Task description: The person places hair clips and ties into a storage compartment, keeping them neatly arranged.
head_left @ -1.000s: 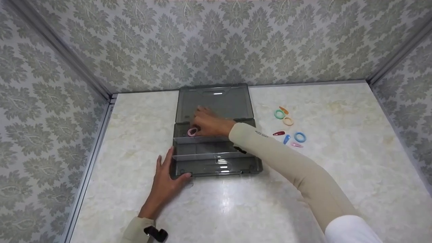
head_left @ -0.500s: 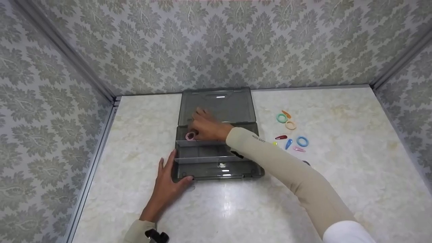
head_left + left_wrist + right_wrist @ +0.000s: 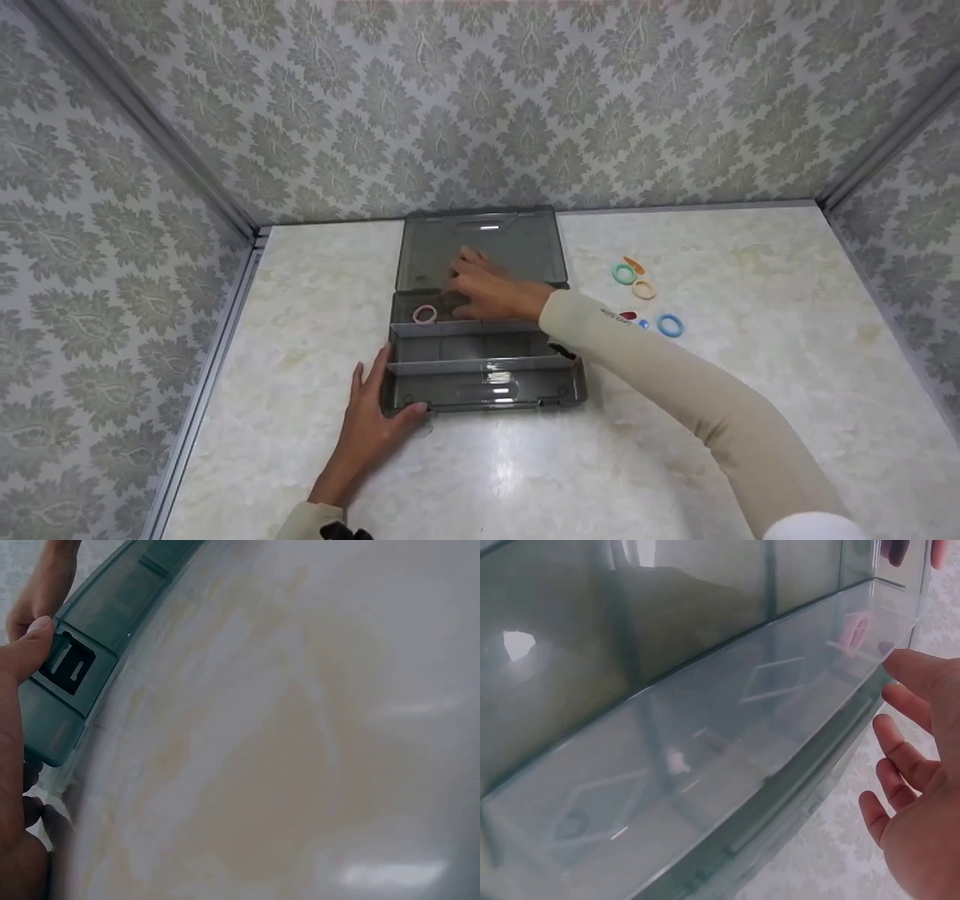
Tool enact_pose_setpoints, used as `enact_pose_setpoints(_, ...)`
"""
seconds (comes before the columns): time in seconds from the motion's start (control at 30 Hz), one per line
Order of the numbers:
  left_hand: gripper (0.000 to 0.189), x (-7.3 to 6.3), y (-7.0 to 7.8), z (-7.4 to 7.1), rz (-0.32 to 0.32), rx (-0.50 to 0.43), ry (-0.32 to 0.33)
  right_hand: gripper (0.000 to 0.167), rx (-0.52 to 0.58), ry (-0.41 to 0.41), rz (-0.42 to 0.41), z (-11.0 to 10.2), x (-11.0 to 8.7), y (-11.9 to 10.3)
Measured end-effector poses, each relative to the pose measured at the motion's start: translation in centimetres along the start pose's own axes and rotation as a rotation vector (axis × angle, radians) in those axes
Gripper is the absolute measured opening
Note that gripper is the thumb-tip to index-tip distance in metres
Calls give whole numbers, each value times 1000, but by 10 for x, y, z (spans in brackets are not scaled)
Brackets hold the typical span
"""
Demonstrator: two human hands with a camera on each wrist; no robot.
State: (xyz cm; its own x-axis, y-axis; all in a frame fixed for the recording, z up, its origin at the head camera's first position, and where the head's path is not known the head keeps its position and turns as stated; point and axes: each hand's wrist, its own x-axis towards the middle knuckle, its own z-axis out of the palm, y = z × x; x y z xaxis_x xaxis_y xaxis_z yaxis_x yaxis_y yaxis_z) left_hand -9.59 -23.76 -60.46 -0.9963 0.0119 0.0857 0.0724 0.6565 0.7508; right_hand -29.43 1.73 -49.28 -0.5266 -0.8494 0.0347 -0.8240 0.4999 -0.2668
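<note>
A grey see-through organizer box [image 3: 450, 390] lies with its lid [image 3: 517, 247] folded back, thin dividers running across it. At its front left corner my left hand [image 3: 367, 431] holds it, thumb on the front wall near the dark latch [image 3: 69, 664], other fingers along the left side. A pink hair tie [image 3: 415, 318] rests at the left end of the back compartment; the right wrist view shows it through the clear divider [image 3: 780, 690]. Just right of it, my right hand [image 3: 491, 292] hovers over that compartment, fingers apart and loosely bent, holding nothing.
Right of the box lie a green hair tie [image 3: 616, 277], a peach hair tie [image 3: 644, 298], a blue hair tie [image 3: 662, 331] and an orange snap clip [image 3: 634, 265]. My right sleeve [image 3: 675, 375] partly covers a red clip [image 3: 628, 316] and a blue clip [image 3: 643, 325].
My right hand has let go of the pink hair tie and moved right, leaving it in the back compartment. My left hand stays at the box corner. The head view has shifted slightly.
</note>
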Motion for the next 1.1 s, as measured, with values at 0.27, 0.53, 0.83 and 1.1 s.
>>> enact_pose_setpoints(0.27,108,0,-1,-2,-3,16,-4,30,15,149,-2,0,-34,17)
enact_pose_setpoints(0.53,109,0,2,-1,-30,16,-10,27,182,387,40,7,-88,41)
enact_pose_setpoints(0.83,108,1,2,-2,-23,0,-17,28,233,488,138,17,-135,57)
enact_pose_setpoints(1.1,109,0,2,-2,-8,-9,-6,28,331,577,245,25,-165,71)
